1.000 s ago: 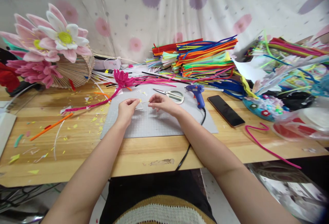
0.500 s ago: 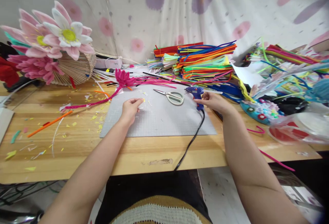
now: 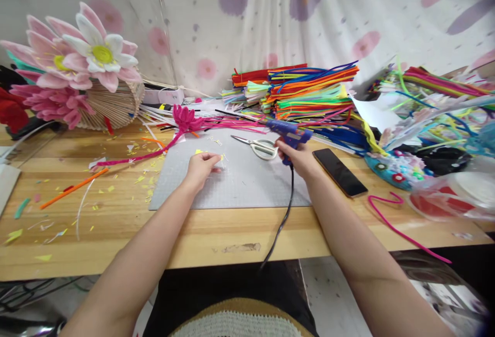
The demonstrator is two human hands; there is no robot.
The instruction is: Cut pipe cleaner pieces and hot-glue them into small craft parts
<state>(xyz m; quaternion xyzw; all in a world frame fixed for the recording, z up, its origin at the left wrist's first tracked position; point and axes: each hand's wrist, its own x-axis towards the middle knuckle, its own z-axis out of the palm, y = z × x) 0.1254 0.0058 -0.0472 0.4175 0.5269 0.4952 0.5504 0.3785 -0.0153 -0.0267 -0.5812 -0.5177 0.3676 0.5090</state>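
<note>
My right hand (image 3: 296, 156) grips a blue glue gun (image 3: 288, 132) and holds it lifted above the grey cutting mat (image 3: 232, 182), its nozzle pointing left and its black cord (image 3: 284, 218) hanging over the table's front edge. My left hand (image 3: 201, 164) rests on the mat, fingers pinched on a small white and yellow piece (image 3: 220, 159) that is too small to name. White-handled scissors (image 3: 260, 145) lie on the mat between my two hands, just under the gun.
A stack of coloured pipe cleaners (image 3: 305, 92) fills the back. A pink pipe-cleaner flower (image 3: 185, 116) with long stem lies at the mat's left. A black phone (image 3: 339, 172) lies to the right. Big fabric flowers (image 3: 77, 64) stand far left. Paper scraps litter the wooden table (image 3: 116, 223).
My right hand left the small piece, reached right to the glue gun, closed on it and brought it up and left over the scissors. My left hand stayed on the mat.
</note>
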